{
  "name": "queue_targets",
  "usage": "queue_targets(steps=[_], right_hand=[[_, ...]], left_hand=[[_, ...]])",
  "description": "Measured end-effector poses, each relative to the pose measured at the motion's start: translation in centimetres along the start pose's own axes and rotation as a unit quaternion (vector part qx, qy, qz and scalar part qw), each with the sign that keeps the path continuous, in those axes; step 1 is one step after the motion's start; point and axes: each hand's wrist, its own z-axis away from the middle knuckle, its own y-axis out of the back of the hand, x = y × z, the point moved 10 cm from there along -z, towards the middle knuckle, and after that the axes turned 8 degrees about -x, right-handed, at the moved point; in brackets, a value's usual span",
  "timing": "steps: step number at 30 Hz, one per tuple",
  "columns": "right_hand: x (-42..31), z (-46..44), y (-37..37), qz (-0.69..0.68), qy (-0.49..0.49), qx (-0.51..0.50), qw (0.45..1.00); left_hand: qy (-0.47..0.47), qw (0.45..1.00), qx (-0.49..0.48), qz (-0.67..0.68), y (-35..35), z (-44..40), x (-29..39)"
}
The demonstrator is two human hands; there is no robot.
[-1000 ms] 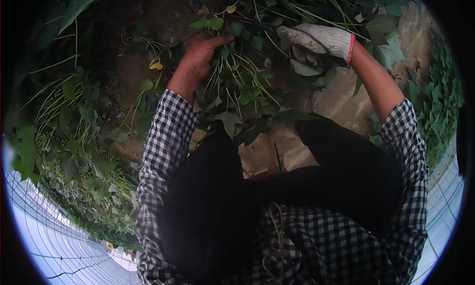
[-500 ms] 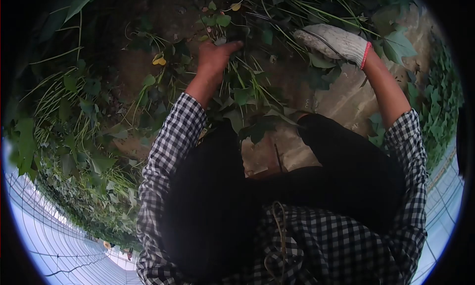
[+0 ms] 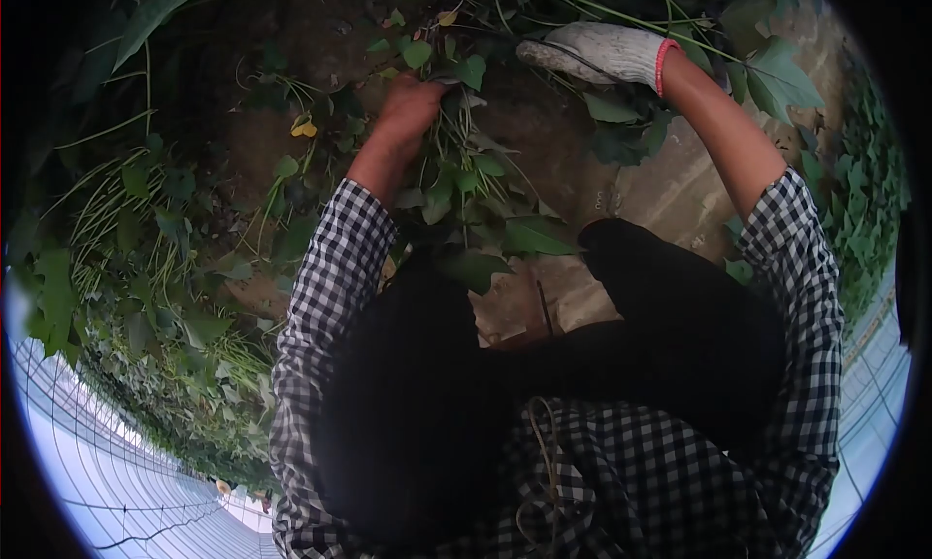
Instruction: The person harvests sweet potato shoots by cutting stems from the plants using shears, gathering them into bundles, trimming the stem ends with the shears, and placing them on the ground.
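Observation:
My left hand [image 3: 408, 109] is bare and closed around a bunch of leafy green stems [image 3: 449, 141], which hang down toward my knees. To its right, my right hand [image 3: 600, 53] wears a whitish glove with a red cuff. Its fingers are pressed together and point left, among the vines. A thin dark strand runs along the glove; what the fingers hold is hidden. Broad green leaves [image 3: 614, 108] lie just under the glove.
Brown soil [image 3: 534, 122] shows between the hands. Clear plastic sheeting [image 3: 670, 192] covers ground at the right. Long-stemmed plants [image 3: 107, 209] fill the left side, and more foliage [image 3: 859, 200] stands at the far right. My dark-clothed knees are below.
The gloved right hand first moved right, then back left and up, nearer the left hand. My left hand shifted slightly; the stem bunch and its leaves have swung and turned.

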Motion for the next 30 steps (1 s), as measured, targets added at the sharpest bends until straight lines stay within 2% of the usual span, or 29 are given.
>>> queue_targets(steps=[3, 4, 5, 6, 7, 8, 10, 13, 16, 17, 20, 21, 22, 23, 26, 28, 29, 30], right_hand=[[0.1, -0.9, -0.5, 0.072, -0.007, 0.0, 0.997], [-0.6, -0.5, 0.4, 0.042, 0.031, 0.062, 0.997], [-0.4, 0.0, -0.2, 0.056, 0.02, 0.052, 0.997], [-1.2, 0.9, 0.3, 0.073, 0.004, 0.045, 0.996], [0.1, 0.6, -1.0, 0.024, 0.021, 0.031, 0.999], [1.4, 1.3, -2.1, 0.017, 0.037, 0.02, 0.999], [0.4, 3.4, -0.4, -0.042, -0.063, -0.041, 0.996], [-0.7, 5.8, 2.4, 0.024, 0.056, 0.193, 0.979], [1.7, 4.1, 1.0, 0.122, -0.062, -0.001, 0.991], [2.0, 4.1, 1.6, 0.109, -0.132, -0.026, 0.985], [3.4, 3.0, 1.1, 0.165, -0.104, -0.021, 0.981], [4.1, 1.7, 0.7, 0.147, -0.084, -0.02, 0.985], [3.1, 1.3, 1.3, 0.115, -0.105, 0.018, 0.988], [2.1, 1.0, 1.9, 0.08, -0.124, 0.057, 0.987], [0.6, 0.0, 0.4, 0.196, -0.05, -0.079, 0.976], [-0.6, 0.7, 0.4, 0.257, 0.024, -0.007, 0.966], [-1.7, 1.4, 0.5, 0.34, 0.06, 0.069, 0.936], [-1.6, 1.7, 0.0, 0.308, 0.098, 0.109, 0.94]], left_hand=[[-0.008, 1.0, 0.019, -0.02, 0.2, -0.8, -0.4], [-0.007, 0.999, 0.023, -0.033, 0.3, -0.6, -0.2], [-0.005, 0.999, 0.028, -0.045, 0.5, -0.3, -0.1], [-0.059, 0.997, 0.037, 0.045, 1.1, 0.6, -0.4], [-0.102, 0.984, 0.056, 0.134, 2.1, 2.7, -1.0], [-0.075, 0.988, 0.028, 0.132, 1.9, 2.7, -1.4], [-0.035, 0.984, 0.035, 0.172, 2.1, 1.8, -2.2], [-0.014, 0.98, 0.025, 0.197, -0.2, 1.3, -0.9], [-0.05, 0.979, -0.01, 0.199, -2.2, -0.8, 0.3], [-0.039, 0.975, -0.019, 0.218, -2.9, -1.5, 0.0], [-0.004, 0.969, -0.048, 0.243, -4.6, -3.4, -0.3], [0.011, 0.979, -0.016, 0.205, -4.8, -4.9, -0.5], [0.028, 0.985, 0.016, 0.167, -4.5, -6.0, -1.6], [0.013, 0.982, 0.023, 0.186, -4.4, -6.9, -2.3], [0.019, 0.978, 0.044, 0.202, -4.5, -6.0, -2.0], [0.017, 0.986, 0.058, 0.152, -3.6, -6.0, -2.4], [0.033, 0.988, 0.053, 0.141, -3.1, -5.5, -2.6], [0.05, 0.989, 0.048, 0.128, -2.5, -4.9, -2.7]])
